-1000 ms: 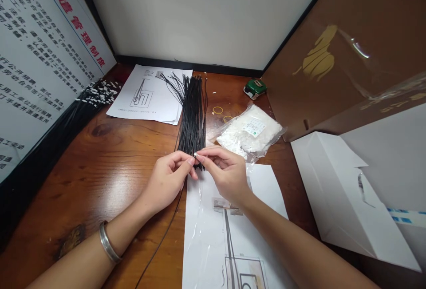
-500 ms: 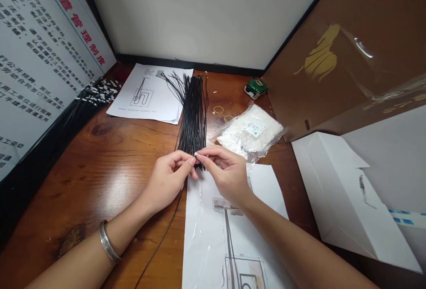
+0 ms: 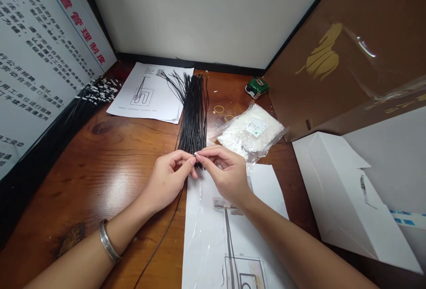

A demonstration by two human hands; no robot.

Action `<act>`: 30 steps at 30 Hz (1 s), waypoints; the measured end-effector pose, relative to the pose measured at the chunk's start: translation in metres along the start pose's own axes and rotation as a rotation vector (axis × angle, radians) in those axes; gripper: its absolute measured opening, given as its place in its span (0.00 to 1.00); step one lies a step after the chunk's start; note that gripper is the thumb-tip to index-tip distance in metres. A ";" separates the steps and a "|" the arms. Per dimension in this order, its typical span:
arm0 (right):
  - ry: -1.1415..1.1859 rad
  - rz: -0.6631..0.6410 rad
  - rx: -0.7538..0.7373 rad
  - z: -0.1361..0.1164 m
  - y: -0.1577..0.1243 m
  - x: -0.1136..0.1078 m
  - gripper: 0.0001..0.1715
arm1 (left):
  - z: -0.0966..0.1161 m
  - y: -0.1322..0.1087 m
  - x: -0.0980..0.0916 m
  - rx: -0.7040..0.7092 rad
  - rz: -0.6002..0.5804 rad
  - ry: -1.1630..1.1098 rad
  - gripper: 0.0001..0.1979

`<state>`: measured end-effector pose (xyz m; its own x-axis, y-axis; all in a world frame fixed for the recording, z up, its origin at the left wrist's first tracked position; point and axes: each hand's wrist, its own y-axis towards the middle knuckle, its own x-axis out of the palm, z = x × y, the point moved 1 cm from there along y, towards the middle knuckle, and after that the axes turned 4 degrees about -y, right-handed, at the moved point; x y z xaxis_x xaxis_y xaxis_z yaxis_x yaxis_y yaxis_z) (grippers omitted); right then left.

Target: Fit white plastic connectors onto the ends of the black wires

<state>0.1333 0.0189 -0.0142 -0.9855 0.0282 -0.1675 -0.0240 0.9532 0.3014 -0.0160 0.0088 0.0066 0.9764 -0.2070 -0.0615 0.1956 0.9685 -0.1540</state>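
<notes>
**Hands.** The left hand (image 3: 168, 178) and right hand (image 3: 228, 173) meet fingertip to fingertip over the middle of the worktop (image 3: 100, 164). On each, thumb and forefinger are pinched together on a small white connector (image 3: 195, 154), held just clear of the surface. The piece is too small to say for certain how much of it each hand grips. A single black wire (image 3: 159, 244) runs from under the left hand towards the near edge.

**Surroundings.**
- A bundle of black wires (image 3: 195, 111) lies lengthwise directly behind the fingertips, its near ends right at them.
- A clear bag of white parts (image 3: 251, 131) lies to the right of the bundle, near the right hand.
- Two yellow rubber bands (image 3: 218, 109) lie between bundle and bag.
- A green tape measure (image 3: 257, 87) sits further back.
- A printed drawing sheet (image 3: 146, 96) lies rear left, with the bundle overlapping its right edge.
- A sleeved drawing (image 3: 213, 235) lies under the right forearm and reaches the near edge.

**Edges.**
- Left: a notice board (image 3: 40, 58) stands along the side, with a second wire bundle (image 3: 83, 102), white-tipped, at its foot.
- Right: a brown cardboard panel (image 3: 349, 22) and a white paper bag (image 3: 346, 204) close that side.
- Rear: a pale wall (image 3: 206, 9).

**Open room.** Bare wood lies left of the left forearm, between the notice board and the sleeved drawing.
</notes>
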 end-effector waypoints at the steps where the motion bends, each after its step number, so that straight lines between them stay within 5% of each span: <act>1: -0.002 0.000 0.003 0.000 0.000 0.000 0.05 | 0.000 0.000 0.000 0.000 0.000 0.002 0.10; 30: -0.024 -0.013 0.044 -0.001 0.000 0.000 0.03 | 0.002 -0.001 0.000 -0.001 0.007 0.026 0.11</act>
<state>0.1328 0.0188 -0.0135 -0.9809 0.0221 -0.1934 -0.0290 0.9659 0.2574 -0.0159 0.0077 0.0090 0.9750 -0.2039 -0.0884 0.1889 0.9698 -0.1544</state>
